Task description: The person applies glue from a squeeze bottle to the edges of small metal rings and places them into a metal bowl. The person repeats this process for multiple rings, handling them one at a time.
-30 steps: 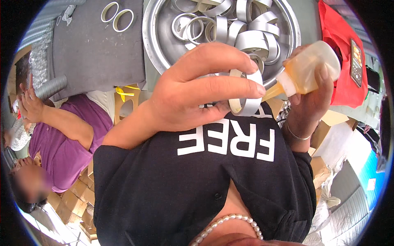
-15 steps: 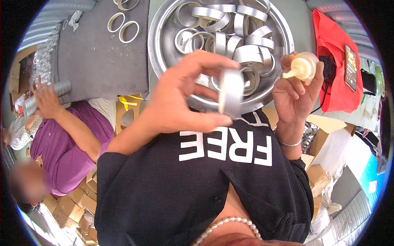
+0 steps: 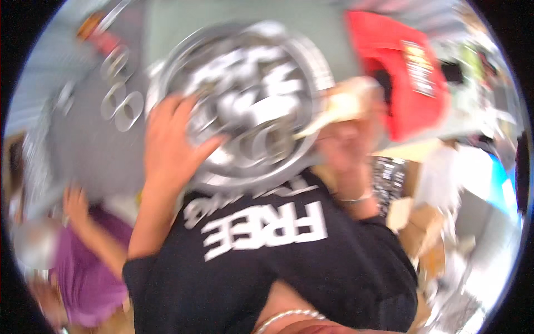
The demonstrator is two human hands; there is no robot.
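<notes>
A round steel tray [image 3: 324, 67] in front of me holds a heap of silver metal rings [image 3: 272, 108], blurred by motion. Over the tray's left rim, my left hand [image 3: 173, 147] has its fingers and thumb apart, with no ring visible in it. My right hand [image 3: 346, 149], at the tray's right rim, is closed around a cream squeeze bottle [image 3: 346, 106]. The bottle's narrow nozzle points left and down, over the rings near the rim. Smearing hides whether the tip touches any ring.
Several loose rings [image 3: 129, 111] lie on the dark grey mat [image 3: 89, 139] to the left. A red cloth bag [image 3: 372, 44] lies at the right. A co-worker in a purple top [image 3: 92, 267] is at the lower left. Cardboard boxes [image 3: 425, 225] stand at the lower right.
The whole view has shifted and blurred. My left hand has let go of the ring it held and spread over the tray's left side. The squeeze bottle's nozzle now reaches over the tray.
</notes>
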